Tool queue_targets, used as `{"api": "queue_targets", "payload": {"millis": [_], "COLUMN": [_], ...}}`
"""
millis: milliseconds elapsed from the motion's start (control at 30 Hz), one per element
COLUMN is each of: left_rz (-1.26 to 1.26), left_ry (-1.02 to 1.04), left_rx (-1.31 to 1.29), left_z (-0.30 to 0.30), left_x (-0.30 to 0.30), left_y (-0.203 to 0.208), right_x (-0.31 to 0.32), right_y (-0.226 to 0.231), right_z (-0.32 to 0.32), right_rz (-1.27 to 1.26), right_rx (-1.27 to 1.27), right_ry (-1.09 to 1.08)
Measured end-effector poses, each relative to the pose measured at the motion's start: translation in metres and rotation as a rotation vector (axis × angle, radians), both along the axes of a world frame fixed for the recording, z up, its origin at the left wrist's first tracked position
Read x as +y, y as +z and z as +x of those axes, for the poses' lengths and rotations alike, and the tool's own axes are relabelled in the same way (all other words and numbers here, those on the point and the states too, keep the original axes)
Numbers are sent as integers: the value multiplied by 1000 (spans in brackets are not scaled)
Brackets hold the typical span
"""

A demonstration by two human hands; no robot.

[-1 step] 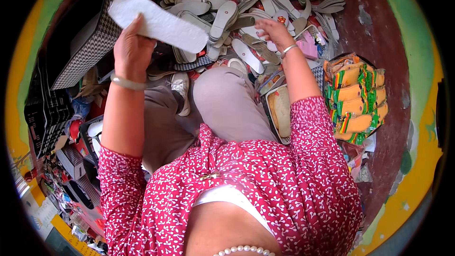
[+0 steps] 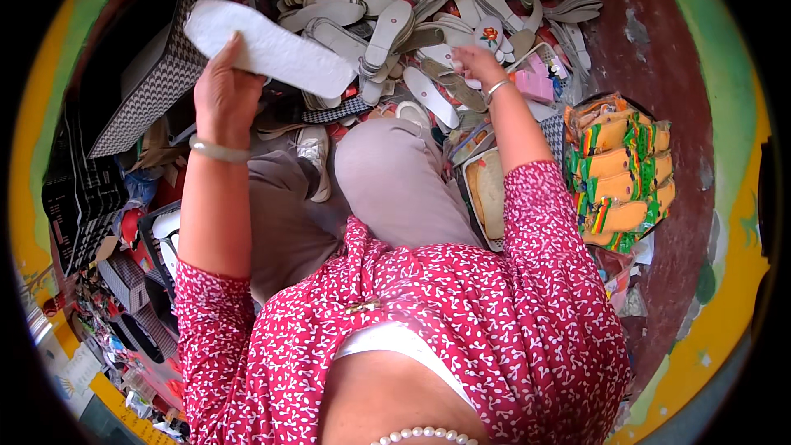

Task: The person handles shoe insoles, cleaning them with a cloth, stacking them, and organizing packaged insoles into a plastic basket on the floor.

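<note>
My left hand (image 2: 224, 91) grips a white insole (image 2: 272, 48) near its middle, thumb lying on top, and holds it up above the pile. Over the heap of insoles (image 2: 387, 37), my right hand (image 2: 480, 66) has its fingers curled in and close together; whatever is between them is hidden. Directly beyond that hand shows a pale insole with a red flower (image 2: 489, 35) on it. Below its fingers lies another white insole (image 2: 430, 97).
A houndstooth-patterned box (image 2: 156, 82) stands at the left, above more boxes and clutter. At the right is a round container of yellow insoles in green packets (image 2: 614, 173). A pink box (image 2: 534, 85) lies beside my right wrist. A white-and-grey shoe (image 2: 313, 156) is between my legs.
The white insole and my left hand have shifted slightly left and down. My right hand has dropped a little and its fingers have drawn together. More of the flower insole shows.
</note>
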State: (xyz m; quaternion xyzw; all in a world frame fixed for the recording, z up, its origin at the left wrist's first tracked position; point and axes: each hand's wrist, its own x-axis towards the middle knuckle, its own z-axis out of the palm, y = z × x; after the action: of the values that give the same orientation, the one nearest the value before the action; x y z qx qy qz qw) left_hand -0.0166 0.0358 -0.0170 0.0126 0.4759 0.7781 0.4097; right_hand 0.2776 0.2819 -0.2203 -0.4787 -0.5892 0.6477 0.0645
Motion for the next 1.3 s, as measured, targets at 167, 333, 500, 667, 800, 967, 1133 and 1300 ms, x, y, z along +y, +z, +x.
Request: {"api": "queue_targets", "payload": {"millis": [167,333,500,667,800,967,1133,1300], "left_rz": [-60,-152,-89,-148,-139,-96,-84,-48], "left_ry": [3,15,-100,-145,-138,-207,-222,-246], "left_rx": [6,47,42,72,68,9,23,16], "left_z": [-19,-15,-15,-6,-7,-10,-2,-6], "left_x": [-16,-19,-10,-13,-19,-21,-11,-7], "left_y": [-9,-5,-9,-7,-9,-12,-4,-13], "right_x": [-36,-104,-83,-75,-85,-96,-57,-55], "right_y": [-181,-168,-149,-142,-163,-142,-133,22], "right_z": [46,30,15,6,-1,-10,14,5], "right_rz": [261,465,301,320,383,507,-248,-416], "right_rx": [-691,-884,-901,-877,-889,-816,-288,422], "right_ry": [532,346,569,531,500,304,55,-141]}}
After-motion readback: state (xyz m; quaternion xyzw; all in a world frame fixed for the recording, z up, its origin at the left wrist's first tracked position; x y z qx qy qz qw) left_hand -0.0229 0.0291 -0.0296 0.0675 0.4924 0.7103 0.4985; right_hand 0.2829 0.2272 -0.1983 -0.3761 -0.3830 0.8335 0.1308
